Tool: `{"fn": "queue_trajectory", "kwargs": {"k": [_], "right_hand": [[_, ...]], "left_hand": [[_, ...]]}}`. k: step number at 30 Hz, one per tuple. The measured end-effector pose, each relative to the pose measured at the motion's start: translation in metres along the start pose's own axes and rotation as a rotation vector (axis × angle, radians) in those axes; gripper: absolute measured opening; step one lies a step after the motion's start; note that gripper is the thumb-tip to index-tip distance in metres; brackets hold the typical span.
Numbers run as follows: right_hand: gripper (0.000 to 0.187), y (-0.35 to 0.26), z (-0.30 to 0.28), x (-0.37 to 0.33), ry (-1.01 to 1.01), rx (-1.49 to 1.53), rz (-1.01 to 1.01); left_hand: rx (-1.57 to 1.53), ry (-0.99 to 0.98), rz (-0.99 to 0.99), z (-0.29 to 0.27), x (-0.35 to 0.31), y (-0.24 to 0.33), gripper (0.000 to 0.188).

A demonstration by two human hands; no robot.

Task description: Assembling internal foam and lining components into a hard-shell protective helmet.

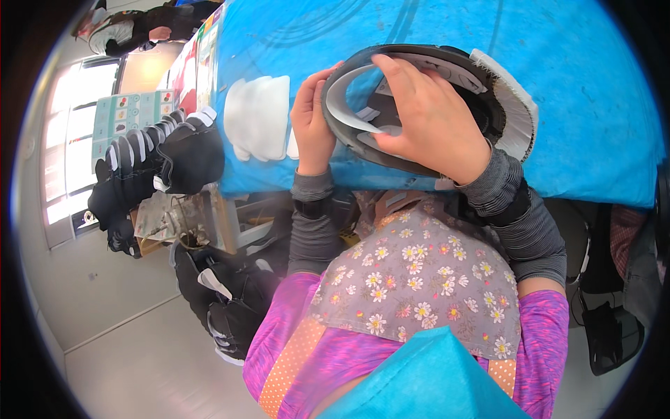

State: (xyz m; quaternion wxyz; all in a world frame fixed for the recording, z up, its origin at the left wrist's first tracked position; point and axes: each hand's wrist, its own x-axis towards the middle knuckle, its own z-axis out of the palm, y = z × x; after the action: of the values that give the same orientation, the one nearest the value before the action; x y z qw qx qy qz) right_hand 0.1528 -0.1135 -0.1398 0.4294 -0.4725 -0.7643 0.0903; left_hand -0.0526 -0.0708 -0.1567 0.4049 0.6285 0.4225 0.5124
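A large, hollow black oval piece (pixel 447 54) is tilted up above the blue-covered table, its opening facing me. White fuzzy material (pixel 515 115) runs along its right side. My left hand (pixel 314 119) is closed on its left rim, fingers behind and thumb in front. Inside the opening, against the left wall, a thin white sheet (pixel 343 105) is bent into a curve. My right hand (pixel 436 115) reaches over the opening, with forefinger and thumb at the two ends of that sheet. Its other fingers are partly hidden inside the piece.
Flat white pads (pixel 257 115) are stacked on the blue table cover (pixel 579 84), left of my hands. Black pieces with white edges (pixel 139 150) stand in a row at the table's left end, and more black pieces (pixel 216 293) lie below. Another person (pixel 139 31) is at the far left.
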Motion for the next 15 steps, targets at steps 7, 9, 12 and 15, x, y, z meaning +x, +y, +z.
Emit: {"fn": "queue_trajectory", "kwargs": {"k": [7, 9, 12, 15], "right_hand": [[0.082, -0.0004, 0.0020, -0.0002, -0.003, 0.021, -0.002], [0.083, -0.0009, 0.0011, 0.0004, -0.009, 0.013, -0.002], [0.083, -0.0010, 0.0014, 0.0008, -0.011, 0.016, 0.000], [0.085, -0.0007, 0.0037, 0.0001, 0.002, 0.000, 0.001]], "left_hand": [[0.004, 0.005, -0.005, 0.0009, -0.0010, 0.0013, 0.028], [0.010, 0.005, -0.004, 0.0002, -0.0008, 0.0010, 0.028], [0.010, 0.003, -0.006, 0.0002, -0.0006, 0.0018, 0.028], [0.003, -0.005, -0.024, 0.0008, -0.0006, 0.0028, 0.028]]}}
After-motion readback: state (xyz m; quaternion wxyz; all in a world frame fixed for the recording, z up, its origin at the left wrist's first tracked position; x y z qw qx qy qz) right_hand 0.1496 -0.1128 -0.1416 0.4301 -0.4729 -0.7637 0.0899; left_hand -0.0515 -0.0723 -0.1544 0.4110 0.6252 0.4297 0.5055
